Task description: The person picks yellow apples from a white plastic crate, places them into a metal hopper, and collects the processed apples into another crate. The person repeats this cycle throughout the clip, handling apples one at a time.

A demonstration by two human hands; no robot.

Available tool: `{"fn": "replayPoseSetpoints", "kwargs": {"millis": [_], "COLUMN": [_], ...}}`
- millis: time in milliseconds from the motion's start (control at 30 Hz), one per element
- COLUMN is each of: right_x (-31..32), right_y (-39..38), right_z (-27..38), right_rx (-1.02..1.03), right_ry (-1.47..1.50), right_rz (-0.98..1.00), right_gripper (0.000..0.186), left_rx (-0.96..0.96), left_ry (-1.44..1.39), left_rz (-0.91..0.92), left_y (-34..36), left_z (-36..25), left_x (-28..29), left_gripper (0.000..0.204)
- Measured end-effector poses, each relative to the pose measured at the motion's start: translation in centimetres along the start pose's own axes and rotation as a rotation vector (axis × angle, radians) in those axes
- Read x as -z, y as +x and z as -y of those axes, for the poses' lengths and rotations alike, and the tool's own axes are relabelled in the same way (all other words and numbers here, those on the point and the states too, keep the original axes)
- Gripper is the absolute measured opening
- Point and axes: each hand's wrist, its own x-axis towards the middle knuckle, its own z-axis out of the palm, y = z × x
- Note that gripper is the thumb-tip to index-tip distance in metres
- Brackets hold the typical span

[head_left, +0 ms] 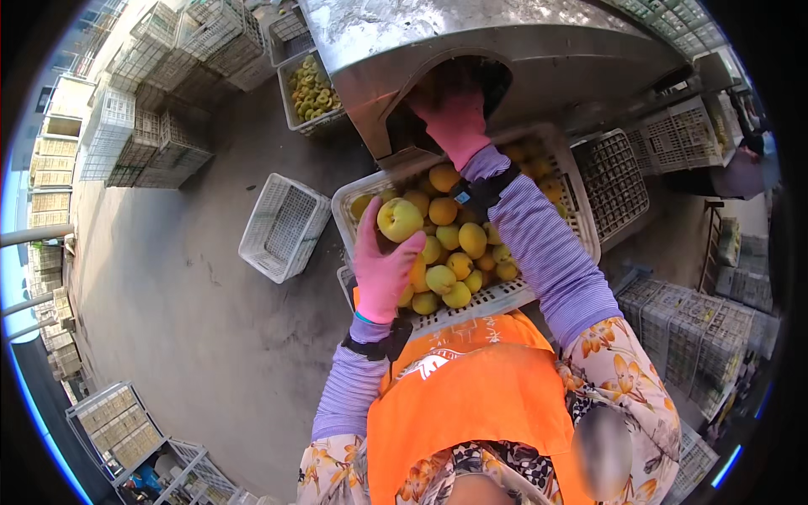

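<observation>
My left hand [383, 268], in a pink glove, is closed round a yellow peach [400, 220] above the left side of a white plastic crate [497, 300]. Several yellow and orange peaches [473, 241] fill that crate right in front of me. My right hand [454, 126], gloved in pink too, reaches through the arched opening of a metal machine [396, 59] just beyond the crate. Its fingers are lost in the dark of the opening, so what they hold, if anything, is hidden.
An empty white crate [286, 227] lies on the floor to the left. Behind it, a crate of cut fruit [311, 91] stands beside the machine. Stacked crates [139, 126] rise at the far left, and more stacks [686, 332] stand at the right. A dark-bottomed crate [613, 187] sits right of the peaches.
</observation>
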Motion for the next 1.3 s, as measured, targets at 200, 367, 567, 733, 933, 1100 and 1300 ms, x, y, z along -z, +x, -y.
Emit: {"fn": "replayPoseSetpoints", "kwargs": {"millis": [200,367,567,733,933,1100,1300], "right_x": [13.0,12.0,0.6,-1.7,12.0,12.1,12.0], "right_y": [-7.7,-9.3,-3.9,0.0,-3.5,-11.4,-11.2], "right_z": [4.9,6.3,1.0,-0.2,2.8,4.6,4.2], "right_rx": [-0.152,-0.448,-0.146,-0.128,0.028,-0.072,-0.114], "right_ry": [0.714,0.838,0.139,0.134,0.620,0.606,0.609], "right_rz": [0.290,0.238,-0.082,-0.187,0.086,0.214,0.178], "right_gripper": [0.082,0.078,0.072,0.071,0.084,0.090,0.086], "left_rx": [-0.617,-0.697,0.332,0.365,0.459,0.294,0.031], "left_ry": [0.804,0.886,-0.463,-0.866,-0.988,-0.864,-0.166], "left_rz": [-0.224,-0.186,-0.084,0.175,0.179,0.393,0.311], "left_y": [0.9,0.9,1.8,2.0,2.4,1.2,2.2], "left_z": [-0.1,0.5,-1.1,2.6,0.7,-1.5,-1.3], "left_x": [-1.0,-3.1,-0.2,1.3,0.4,-2.8,-3.2], "left_gripper": [0.091,0.076,0.058,0.035,0.041,0.044,0.058]}}
